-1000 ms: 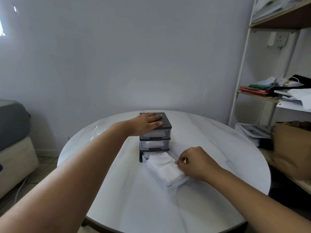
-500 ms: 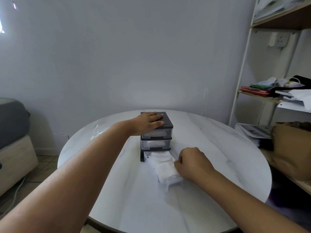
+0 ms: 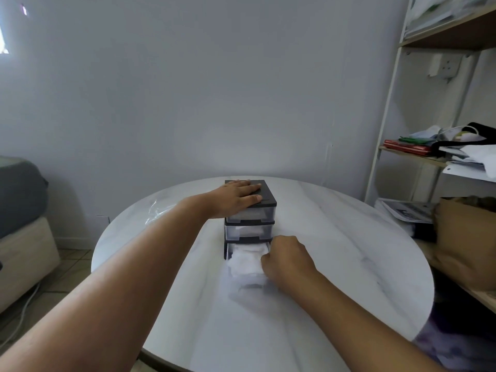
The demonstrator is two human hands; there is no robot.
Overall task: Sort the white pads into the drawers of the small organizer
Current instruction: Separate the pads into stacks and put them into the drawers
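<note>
A small organizer [image 3: 264,201] with a dark frame and three clear drawers stands in the middle of the round white table [image 3: 349,253]. My left hand [image 3: 236,197] lies flat on its dark top. The bottom drawer [image 3: 248,280] sticks partway out toward me and holds white pads [image 3: 245,260]. My right hand [image 3: 287,260] is closed on the drawer's right front corner, covering part of it. The two upper drawers are pushed in, and something white shows faintly through the middle one.
A crumpled clear plastic bag [image 3: 157,210] lies on the table at the left. A shelf unit [image 3: 440,162] with papers, books and a brown bag [image 3: 467,237] stands close on the right. A grey-topped seat [image 3: 21,218] is low at the left.
The bottom drawer has slid back into the organizer under my right hand, from far out and angled to roughly half in. My left hand stays on the top.
</note>
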